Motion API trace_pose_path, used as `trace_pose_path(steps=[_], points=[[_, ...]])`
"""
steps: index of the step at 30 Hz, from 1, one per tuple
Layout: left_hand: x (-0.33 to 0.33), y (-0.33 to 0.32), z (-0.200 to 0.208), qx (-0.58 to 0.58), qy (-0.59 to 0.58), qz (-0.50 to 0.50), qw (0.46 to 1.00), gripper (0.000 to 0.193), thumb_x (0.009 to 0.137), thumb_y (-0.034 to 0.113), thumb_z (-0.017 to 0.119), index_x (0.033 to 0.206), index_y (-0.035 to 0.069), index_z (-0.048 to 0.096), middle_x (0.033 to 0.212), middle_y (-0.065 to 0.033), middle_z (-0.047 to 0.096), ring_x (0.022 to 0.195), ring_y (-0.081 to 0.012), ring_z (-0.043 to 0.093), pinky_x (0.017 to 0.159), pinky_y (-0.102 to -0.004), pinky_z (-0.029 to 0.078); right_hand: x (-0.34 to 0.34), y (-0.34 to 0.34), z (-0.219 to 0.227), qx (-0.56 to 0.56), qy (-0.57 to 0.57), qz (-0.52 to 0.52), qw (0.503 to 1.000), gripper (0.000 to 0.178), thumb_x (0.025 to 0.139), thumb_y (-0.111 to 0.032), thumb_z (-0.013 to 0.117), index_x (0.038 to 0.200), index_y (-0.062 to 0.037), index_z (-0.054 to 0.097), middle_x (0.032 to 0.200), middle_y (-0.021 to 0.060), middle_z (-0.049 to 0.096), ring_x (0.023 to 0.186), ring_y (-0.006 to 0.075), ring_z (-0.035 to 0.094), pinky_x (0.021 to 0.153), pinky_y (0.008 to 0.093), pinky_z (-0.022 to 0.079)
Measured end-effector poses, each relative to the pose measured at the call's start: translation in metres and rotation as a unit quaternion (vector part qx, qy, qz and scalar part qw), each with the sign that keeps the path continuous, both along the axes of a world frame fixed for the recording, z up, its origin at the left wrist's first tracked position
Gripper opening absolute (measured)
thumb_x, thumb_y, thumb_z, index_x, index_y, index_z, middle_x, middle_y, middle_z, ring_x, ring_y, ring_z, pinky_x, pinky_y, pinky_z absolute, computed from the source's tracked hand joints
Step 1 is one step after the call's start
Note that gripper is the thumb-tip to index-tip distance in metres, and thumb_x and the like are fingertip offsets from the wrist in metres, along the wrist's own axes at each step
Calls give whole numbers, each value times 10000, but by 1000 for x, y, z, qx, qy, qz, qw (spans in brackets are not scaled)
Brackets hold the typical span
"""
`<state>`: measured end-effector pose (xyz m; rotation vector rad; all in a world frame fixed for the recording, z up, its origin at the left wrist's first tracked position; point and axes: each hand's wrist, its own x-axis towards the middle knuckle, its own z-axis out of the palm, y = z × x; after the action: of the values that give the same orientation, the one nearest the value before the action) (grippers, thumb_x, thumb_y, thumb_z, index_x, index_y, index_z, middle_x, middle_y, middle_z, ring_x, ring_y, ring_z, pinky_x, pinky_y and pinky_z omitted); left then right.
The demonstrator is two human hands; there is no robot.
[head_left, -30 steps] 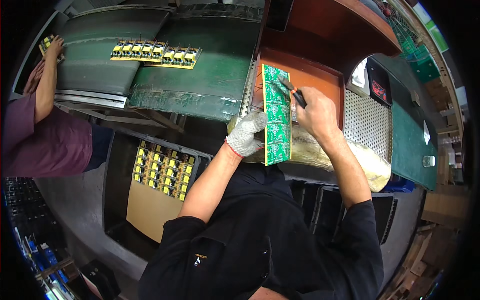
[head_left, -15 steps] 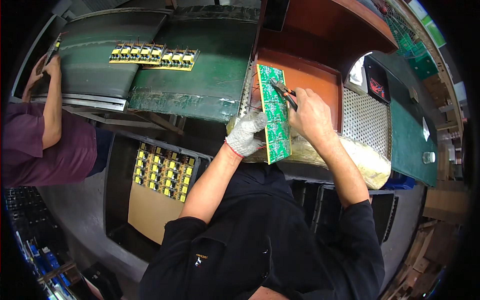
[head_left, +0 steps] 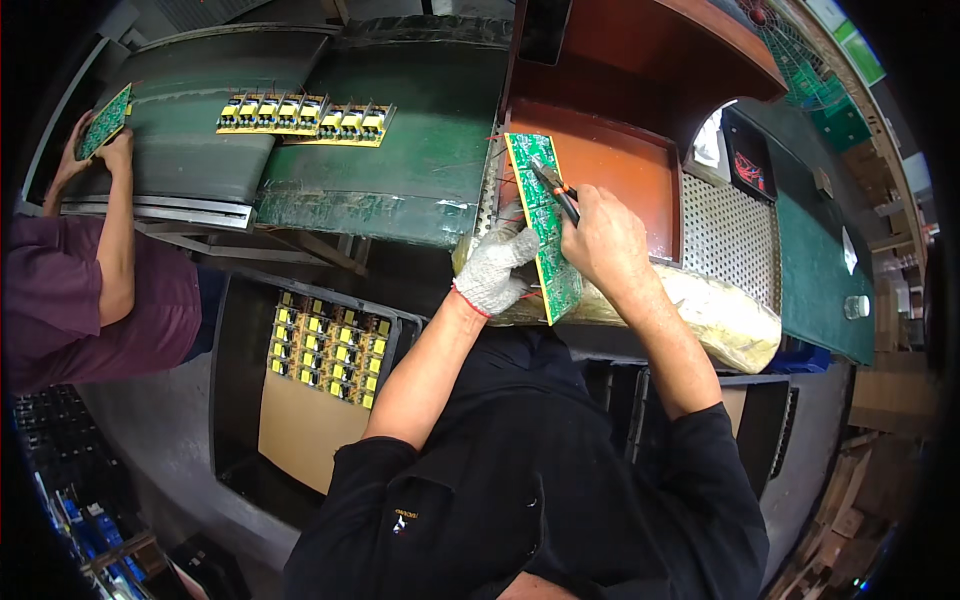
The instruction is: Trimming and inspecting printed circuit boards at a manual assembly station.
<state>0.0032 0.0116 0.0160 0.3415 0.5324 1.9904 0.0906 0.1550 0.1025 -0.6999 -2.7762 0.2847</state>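
Note:
A long green circuit board panel (head_left: 545,215) with yellow edges is held tilted above the front of the bench. My left hand (head_left: 497,268), in a grey-white knit glove with a red cuff edge, grips it by its left edge; some fingers are hidden behind the board. My bare right hand (head_left: 606,240) is closed round cutting pliers (head_left: 562,192) with black and orange handles. The pliers' jaws rest at the board's upper part, among the solder points. Thin dark and red wires stick out from the board's left side.
Boards with yellow transformers (head_left: 300,117) lie on the green conveyor (head_left: 420,180). At left a co-worker (head_left: 100,290) holds another green board (head_left: 104,122). A black bin (head_left: 235,400) with cardboard and boards stands below. A reddish-brown tray (head_left: 620,180) lies behind my hands, with a perforated metal plate (head_left: 735,235) rightward.
My pliers and right hand have shifted slightly left and down along the board, whose top has tilted left. The co-worker's board has turned its green face into view.

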Motion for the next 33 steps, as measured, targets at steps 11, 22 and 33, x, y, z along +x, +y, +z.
trace_pose_path(steps=[11, 22, 33], points=[[-7, -3, -11, 39, -48, -44, 997, 556, 983, 136, 738, 1505, 118, 546, 1337, -78, 720, 1134, -218, 734, 988, -386, 598, -2, 31, -3, 43, 40, 41, 997, 297, 877, -169, 714, 1150, -54, 688, 970, 153, 697, 860, 378, 691, 753, 462, 545], [-9, -8, -14, 24, -65, -56, 996, 497, 991, 118, 707, 1469, 78, 574, 1326, -88, 730, 1135, -228, 740, 981, -393, 598, -1, 50, -6, 111, 65, 101, 987, 319, 870, -180, 762, 1151, -54, 677, 954, 133, 678, 834, 338, 679, 746, 439, 541], [-8, -5, -1, 3, -57, -59, 997, 477, 972, 129, 722, 1432, 60, 613, 1295, -94, 745, 1108, -204, 744, 963, -354, 599, -1, 51, -1, 77, 62, 119, 988, 310, 858, -166, 758, 1137, -60, 671, 923, 123, 665, 804, 337, 673, 712, 434, 537]])
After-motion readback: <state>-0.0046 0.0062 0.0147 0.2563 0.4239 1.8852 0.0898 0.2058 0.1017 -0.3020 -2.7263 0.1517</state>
